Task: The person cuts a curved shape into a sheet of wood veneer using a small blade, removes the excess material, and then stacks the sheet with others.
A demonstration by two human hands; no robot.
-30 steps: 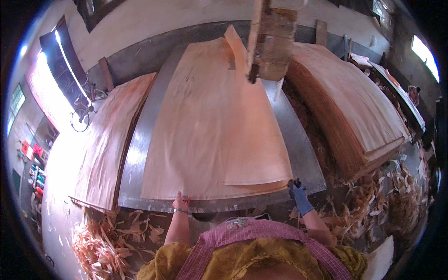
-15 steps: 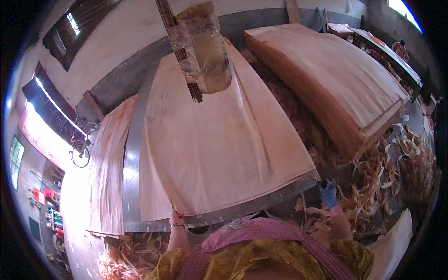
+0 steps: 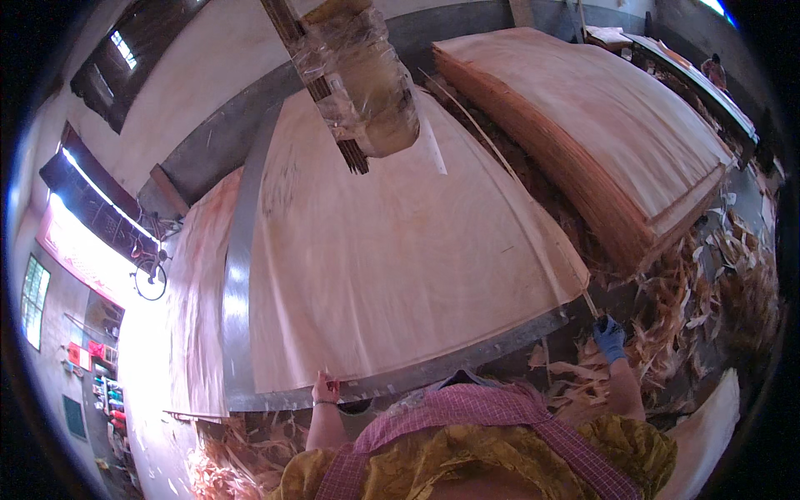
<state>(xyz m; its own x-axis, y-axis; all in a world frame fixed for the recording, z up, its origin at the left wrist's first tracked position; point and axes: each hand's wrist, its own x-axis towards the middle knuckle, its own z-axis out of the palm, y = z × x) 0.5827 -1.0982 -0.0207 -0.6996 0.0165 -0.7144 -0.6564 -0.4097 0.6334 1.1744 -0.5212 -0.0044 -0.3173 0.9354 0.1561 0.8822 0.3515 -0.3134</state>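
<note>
Where the metal tabletop [image 3: 242, 275] runs across the middle of the view, a broad pale sheet of wood veneer [image 3: 392, 258] lies spread over it, covering most of the surface and leaving only a grey strip bare along its left side and near edge. To the right, across a gap filled with scraps, stands a tall stack of veneer sheets [image 3: 600, 133], its layered edge facing the tabletop. On the left side of the bare strip lies another veneer sheet [image 3: 196, 292], more reddish in tone. A post wrapped in clear plastic [image 3: 358, 75] hangs down from the top of the view over the far part of the pale sheet. Loose veneer offcuts [image 3: 708, 283] are heaped on the floor to the right and below the tabletop's near edge. At the near right, a thin wooden strip [image 3: 500, 158] runs along the right edge of the pale sheet, down toward the person.

The left hand [image 3: 325, 388], bare with a bangle at the wrist, rests at the near edge of the pale sheet; its grip looks closed on that edge, though the fingers are too small to make out fully. The right hand [image 3: 610, 337], in a blue glove, sits beyond the sheet's near right corner, closed around the lower end of the thin strip.
</note>
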